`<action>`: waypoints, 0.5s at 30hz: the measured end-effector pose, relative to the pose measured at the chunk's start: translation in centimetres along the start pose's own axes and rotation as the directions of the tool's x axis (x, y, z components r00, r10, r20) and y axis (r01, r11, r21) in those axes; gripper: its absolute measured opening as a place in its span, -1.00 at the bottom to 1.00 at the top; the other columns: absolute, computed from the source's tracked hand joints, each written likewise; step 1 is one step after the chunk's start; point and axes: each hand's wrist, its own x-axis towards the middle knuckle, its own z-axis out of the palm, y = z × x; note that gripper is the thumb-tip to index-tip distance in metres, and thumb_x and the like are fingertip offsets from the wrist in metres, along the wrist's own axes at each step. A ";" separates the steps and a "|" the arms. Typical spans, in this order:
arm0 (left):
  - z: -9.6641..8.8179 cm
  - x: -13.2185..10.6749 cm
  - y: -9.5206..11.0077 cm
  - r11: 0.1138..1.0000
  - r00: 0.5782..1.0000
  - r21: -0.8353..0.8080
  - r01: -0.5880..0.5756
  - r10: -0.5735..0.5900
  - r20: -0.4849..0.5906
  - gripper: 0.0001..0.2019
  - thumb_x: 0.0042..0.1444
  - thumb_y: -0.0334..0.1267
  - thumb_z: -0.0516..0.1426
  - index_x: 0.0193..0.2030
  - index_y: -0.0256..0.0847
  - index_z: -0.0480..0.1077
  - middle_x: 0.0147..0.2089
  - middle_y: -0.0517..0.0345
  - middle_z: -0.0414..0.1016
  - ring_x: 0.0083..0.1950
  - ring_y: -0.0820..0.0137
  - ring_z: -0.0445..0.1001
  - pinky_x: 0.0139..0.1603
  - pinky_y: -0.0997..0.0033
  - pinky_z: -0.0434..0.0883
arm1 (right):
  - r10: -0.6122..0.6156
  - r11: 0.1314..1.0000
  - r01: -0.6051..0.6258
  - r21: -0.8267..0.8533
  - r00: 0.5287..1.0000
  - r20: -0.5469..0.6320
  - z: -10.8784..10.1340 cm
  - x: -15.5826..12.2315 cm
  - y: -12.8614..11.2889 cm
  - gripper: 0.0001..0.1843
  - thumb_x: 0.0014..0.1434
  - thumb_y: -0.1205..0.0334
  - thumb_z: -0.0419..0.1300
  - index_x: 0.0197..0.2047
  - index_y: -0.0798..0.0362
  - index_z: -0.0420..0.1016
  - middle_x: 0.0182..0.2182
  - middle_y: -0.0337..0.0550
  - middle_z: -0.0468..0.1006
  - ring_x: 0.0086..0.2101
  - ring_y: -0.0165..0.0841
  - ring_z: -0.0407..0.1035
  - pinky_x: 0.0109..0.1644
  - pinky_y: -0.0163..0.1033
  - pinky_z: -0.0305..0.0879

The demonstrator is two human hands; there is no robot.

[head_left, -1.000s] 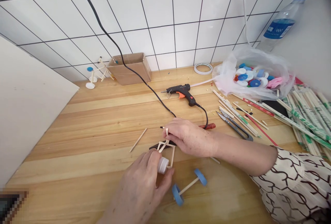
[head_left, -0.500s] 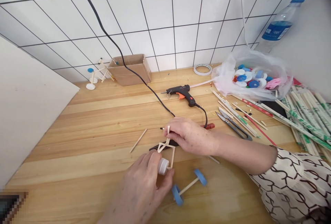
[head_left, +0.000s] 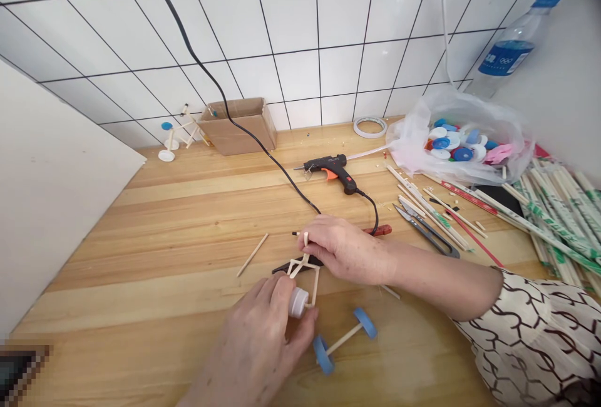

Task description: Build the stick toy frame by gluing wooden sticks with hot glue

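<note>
My left hand (head_left: 258,329) is closed around the lower end of a small frame of glued wooden sticks (head_left: 316,287). A white bottle cap (head_left: 298,302) sits on that frame between my thumb and fingers. Pinched in the fingertips of my right hand (head_left: 345,249) is a short wooden stick (head_left: 306,239), standing up at the frame's far end. Just right of my left thumb lies a stick axle (head_left: 345,340) with a blue bottle cap on each end. Beneath my right hand a dark tool with a red handle (head_left: 382,230) is partly hidden.
A black glue gun (head_left: 335,168) with its cord lies behind my hands. Snips (head_left: 425,230), loose sticks and wrapped chopsticks (head_left: 558,206) lie right. Farther back are a bag of bottle caps (head_left: 408,144), tape roll (head_left: 370,127), cardboard box (head_left: 239,131) and stick-and-cap model (head_left: 181,133).
Both hands keep the same hold on the frame and the short stick. The whole view has shifted very slightly; nothing else has visibly moved.
</note>
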 end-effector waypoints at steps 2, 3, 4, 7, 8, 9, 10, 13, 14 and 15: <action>0.0 0.0 0.0 1.000 1.000 0.000 0.003 -0.003 0.003 -0.94 0.10 -0.29 0.04 -0.36 -0.16 0.21 -0.48 0.20 0.37 -0.49 0.33 0.41 -0.52 0.36 0.34 | 0.000 1.000 0.000 -0.013 1.000 0.006 0.0 0.0 0.0 -0.82 0.16 0.50 0.01 -0.41 0.11 0.32 -0.44 -0.14 0.44 -0.36 -0.38 0.28 -0.22 -0.29 0.21; -0.1 0.1 0.0 1.000 1.000 0.002 0.003 -0.003 0.006 -0.94 0.10 -0.28 0.04 -0.36 -0.16 0.21 -0.48 0.20 0.37 -0.48 0.33 0.41 -0.52 0.36 0.34 | -0.002 1.000 0.002 -0.020 1.000 0.012 0.0 0.1 0.0 -0.82 0.16 0.51 0.01 -0.42 0.11 0.32 -0.44 -0.14 0.44 -0.37 -0.38 0.28 -0.22 -0.28 0.21; -0.1 0.1 0.0 1.000 1.000 0.004 0.004 -0.004 0.007 -0.94 0.11 -0.29 0.04 -0.36 -0.16 0.21 -0.47 0.19 0.37 -0.48 0.33 0.41 -0.51 0.36 0.34 | -0.004 1.000 0.005 -0.024 1.000 0.018 0.0 0.1 0.0 -0.82 0.15 0.51 0.01 -0.42 0.11 0.32 -0.44 -0.14 0.44 -0.37 -0.38 0.28 -0.22 -0.28 0.21; 0.0 0.1 -0.1 1.000 1.000 0.005 0.005 -0.005 0.009 -0.95 0.11 -0.29 0.04 -0.35 -0.16 0.22 -0.47 0.19 0.38 -0.47 0.33 0.41 -0.51 0.36 0.34 | -0.014 0.999 0.015 -0.033 0.999 0.030 0.0 0.2 -0.1 -0.81 0.15 0.51 0.00 -0.43 0.11 0.30 -0.44 -0.14 0.43 -0.37 -0.38 0.27 -0.22 -0.28 0.21; 0.1 0.1 -0.1 1.000 1.000 0.001 0.003 -0.003 0.009 -0.95 0.11 -0.28 0.04 -0.35 -0.16 0.22 -0.47 0.19 0.37 -0.47 0.33 0.41 -0.51 0.37 0.33 | -0.019 0.999 0.020 -0.034 0.999 0.032 0.0 0.3 -0.2 -0.81 0.16 0.51 0.00 -0.43 0.11 0.30 -0.44 -0.14 0.42 -0.37 -0.39 0.27 -0.22 -0.28 0.21; 0.1 0.0 -0.1 1.000 1.000 0.003 0.012 -0.012 0.018 -0.95 0.11 -0.28 0.04 -0.35 -0.16 0.22 -0.46 0.19 0.38 -0.46 0.33 0.41 -0.50 0.37 0.34 | -0.022 0.999 0.023 -0.037 0.999 0.033 0.0 0.3 -0.2 -0.81 0.16 0.51 0.00 -0.43 0.11 0.29 -0.45 -0.14 0.42 -0.38 -0.39 0.26 -0.23 -0.28 0.21; 0.1 0.0 -0.1 1.000 1.000 0.002 0.015 -0.015 0.014 -0.94 0.11 -0.28 0.04 -0.36 -0.16 0.22 -0.47 0.19 0.38 -0.46 0.33 0.41 -0.49 0.37 0.33 | -0.022 0.999 0.023 -0.042 0.999 0.033 0.0 0.3 -0.2 -0.82 0.16 0.50 0.00 -0.43 0.11 0.29 -0.45 -0.15 0.42 -0.38 -0.39 0.26 -0.23 -0.28 0.21; 0.2 0.0 -0.1 1.000 1.000 -0.003 0.009 -0.009 0.006 -0.95 0.11 -0.28 0.04 -0.35 -0.16 0.22 -0.47 0.19 0.38 -0.47 0.33 0.41 -0.50 0.37 0.33 | -0.020 0.998 0.022 -0.050 0.999 0.040 0.0 0.3 -0.2 -0.83 0.16 0.50 0.01 -0.43 0.11 0.30 -0.46 -0.15 0.41 -0.38 -0.39 0.25 -0.23 -0.28 0.21; 0.2 0.0 -0.1 1.000 1.000 -0.002 0.007 -0.007 0.004 -0.95 0.11 -0.28 0.04 -0.36 -0.16 0.22 -0.47 0.20 0.37 -0.47 0.33 0.41 -0.50 0.37 0.33 | -0.020 0.998 0.022 -0.052 0.999 0.042 0.0 0.3 -0.2 -0.83 0.16 0.50 0.02 -0.43 0.11 0.30 -0.46 -0.15 0.41 -0.38 -0.39 0.25 -0.24 -0.28 0.21; 0.1 0.0 -0.1 1.000 1.000 0.000 0.005 -0.005 0.004 -0.95 0.10 -0.28 0.04 -0.36 -0.16 0.22 -0.47 0.20 0.37 -0.47 0.33 0.41 -0.51 0.37 0.33 | -0.022 0.998 0.025 -0.051 0.999 0.045 -0.1 0.3 -0.2 -0.83 0.16 0.50 0.02 -0.42 0.12 0.30 -0.46 -0.15 0.41 -0.38 -0.39 0.25 -0.24 -0.29 0.21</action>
